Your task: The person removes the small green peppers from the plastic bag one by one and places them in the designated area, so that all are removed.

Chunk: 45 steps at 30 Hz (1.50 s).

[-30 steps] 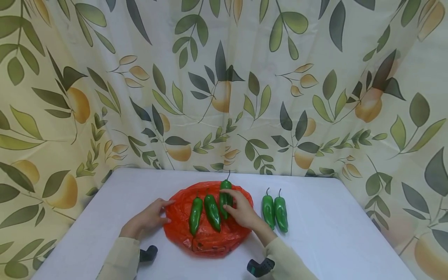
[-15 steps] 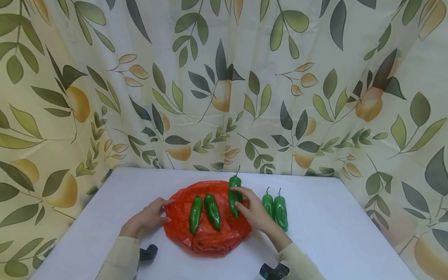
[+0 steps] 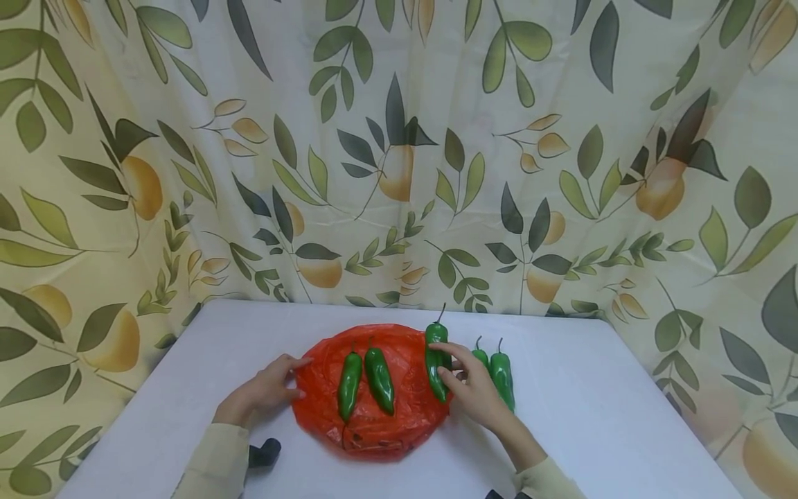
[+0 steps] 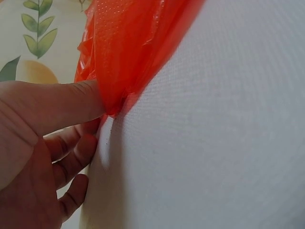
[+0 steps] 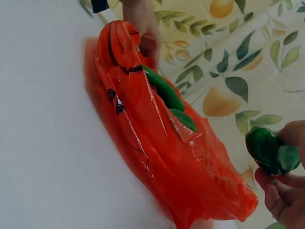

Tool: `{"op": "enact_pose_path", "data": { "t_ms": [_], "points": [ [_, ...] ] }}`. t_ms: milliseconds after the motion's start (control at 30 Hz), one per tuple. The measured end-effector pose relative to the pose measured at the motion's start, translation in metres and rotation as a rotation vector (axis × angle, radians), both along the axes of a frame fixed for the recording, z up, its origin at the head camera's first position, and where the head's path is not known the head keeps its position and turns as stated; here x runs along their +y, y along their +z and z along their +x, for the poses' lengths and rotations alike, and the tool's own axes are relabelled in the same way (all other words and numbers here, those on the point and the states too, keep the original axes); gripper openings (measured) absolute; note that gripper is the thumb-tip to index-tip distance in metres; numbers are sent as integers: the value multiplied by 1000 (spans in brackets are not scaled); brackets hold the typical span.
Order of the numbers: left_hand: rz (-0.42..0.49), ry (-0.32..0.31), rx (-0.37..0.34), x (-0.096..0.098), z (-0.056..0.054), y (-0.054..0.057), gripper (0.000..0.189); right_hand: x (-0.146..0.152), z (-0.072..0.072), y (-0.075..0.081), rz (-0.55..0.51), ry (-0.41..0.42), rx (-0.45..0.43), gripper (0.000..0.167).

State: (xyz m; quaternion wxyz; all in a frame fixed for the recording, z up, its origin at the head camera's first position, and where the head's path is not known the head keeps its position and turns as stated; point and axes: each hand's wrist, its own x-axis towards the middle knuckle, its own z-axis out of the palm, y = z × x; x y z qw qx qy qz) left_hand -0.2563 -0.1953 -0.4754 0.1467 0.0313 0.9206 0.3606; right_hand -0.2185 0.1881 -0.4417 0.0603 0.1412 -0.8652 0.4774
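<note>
My right hand (image 3: 476, 391) pinches a glossy green chili pepper (image 3: 436, 337) between thumb and fingers, stem upward, above the right rim of a red plastic bag (image 3: 405, 423). In the right wrist view this pepper (image 5: 263, 149) is seen end-on, apart from the bag. Two more green peppers (image 3: 350, 387) lie side by side in the opened bag, partly hidden by its side in the right wrist view. My left hand (image 3: 264, 387) holds the bag's left edge; in the left wrist view its thumb (image 4: 71, 102) presses the red film, with the index fingertip hidden behind.
Two other green peppers (image 3: 501, 374) lie on the white table (image 3: 592, 430) right of the bag, partly covered by my right hand. A leaf-and-fruit patterned curtain (image 3: 399, 173) hangs behind the table. A black device (image 3: 264, 454) sits at my left wrist.
My right hand has carried its pepper rightward from over the bag's middle right to its right rim, now covering part of the loose pair. The left hand has stayed still.
</note>
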Motion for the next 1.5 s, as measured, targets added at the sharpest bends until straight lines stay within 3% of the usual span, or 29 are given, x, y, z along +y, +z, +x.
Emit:
{"op": "enact_pose_path", "data": {
  "t_ms": [467, 733, 1067, 1500],
  "points": [
    [-20, -7, 12, 0, 1, 1, 66, 12, 10, 9, 10, -15, 34, 43],
    [-14, -1, -3, -2, 0, 0, 65, 20, 12, 15, 26, 22, 14, 46],
    [-14, -10, -9, -2, 1, 2, 67, 36, 18, 29, 26, -29, -32, 49],
    [-21, -21, 2, -3, 0, 0, 67, 60, 19, 42, 62, -18, -90, 51]
  ]
}}
